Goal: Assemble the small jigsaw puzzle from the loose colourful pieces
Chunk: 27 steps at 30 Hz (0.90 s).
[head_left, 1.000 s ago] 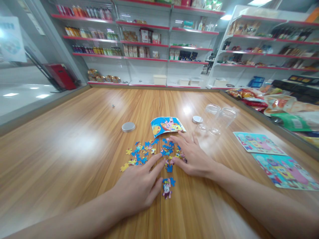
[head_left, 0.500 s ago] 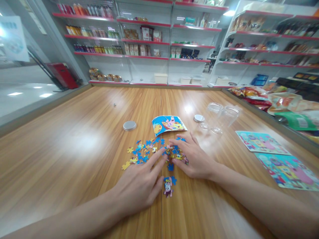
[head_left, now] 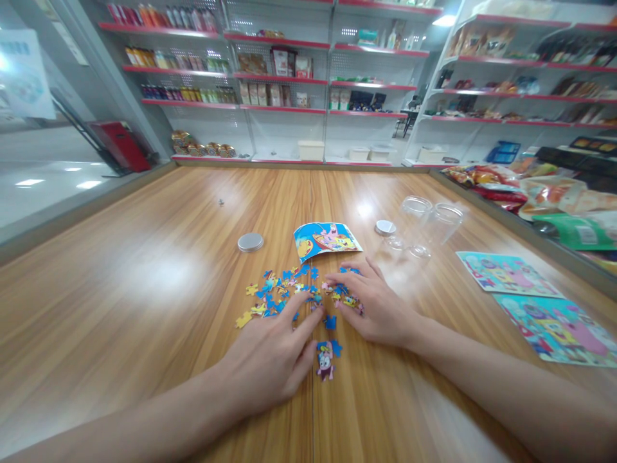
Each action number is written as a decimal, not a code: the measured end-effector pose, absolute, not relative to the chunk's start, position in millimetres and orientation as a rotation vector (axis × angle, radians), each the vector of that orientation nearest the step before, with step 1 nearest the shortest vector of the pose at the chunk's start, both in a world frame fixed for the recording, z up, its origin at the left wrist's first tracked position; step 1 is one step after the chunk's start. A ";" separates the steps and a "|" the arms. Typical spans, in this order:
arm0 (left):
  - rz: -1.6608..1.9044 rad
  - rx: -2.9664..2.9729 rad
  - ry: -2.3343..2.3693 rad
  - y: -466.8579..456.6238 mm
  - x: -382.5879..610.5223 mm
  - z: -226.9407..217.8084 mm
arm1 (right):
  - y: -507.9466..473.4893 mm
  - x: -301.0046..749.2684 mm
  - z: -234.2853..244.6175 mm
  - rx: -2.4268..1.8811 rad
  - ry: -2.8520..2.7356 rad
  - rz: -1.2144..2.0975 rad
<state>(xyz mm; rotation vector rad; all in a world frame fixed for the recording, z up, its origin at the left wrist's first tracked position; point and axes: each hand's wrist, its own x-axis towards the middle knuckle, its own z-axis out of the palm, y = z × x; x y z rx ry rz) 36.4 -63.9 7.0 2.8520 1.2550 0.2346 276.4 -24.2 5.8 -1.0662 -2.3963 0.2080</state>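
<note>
Loose jigsaw pieces [head_left: 282,289], mostly blue and yellow, lie scattered on the wooden table [head_left: 144,276]. My left hand [head_left: 270,354] lies flat with fingers spread, its fingertips on the near edge of the pile. My right hand [head_left: 369,302] rests palm down on the pile's right side, fingers apart over several pieces. A small joined cluster of pieces [head_left: 326,360] sits just right of my left thumb. A cartoon picture card [head_left: 325,238] lies beyond the pile.
A round metal lid [head_left: 250,242] lies to the left of the card, another lid [head_left: 385,227] to its right beside two clear jars [head_left: 429,225]. Two finished puzzle sheets [head_left: 530,296] lie at right. Snack bags [head_left: 544,199] line the right edge; stocked shelves stand behind.
My right hand has drawn slightly toward me over the pieces, and my left fingers have slid a little into the pile. The view has shifted slightly.
</note>
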 end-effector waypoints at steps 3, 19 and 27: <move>0.232 2.818 1.262 -64.2 37.1 10.0 | -23.3 276.2 5.2 -1.076 -2.360 0.185; 0.171 2.799 1.308 -66.3 40.3 12.9 | -39.2 270.4 17.7 -0.938 -2.712 0.279; 0.128 2.823 1.355 -67.0 40.8 11.0 | -38.6 271.1 15.5 -0.934 -2.710 0.246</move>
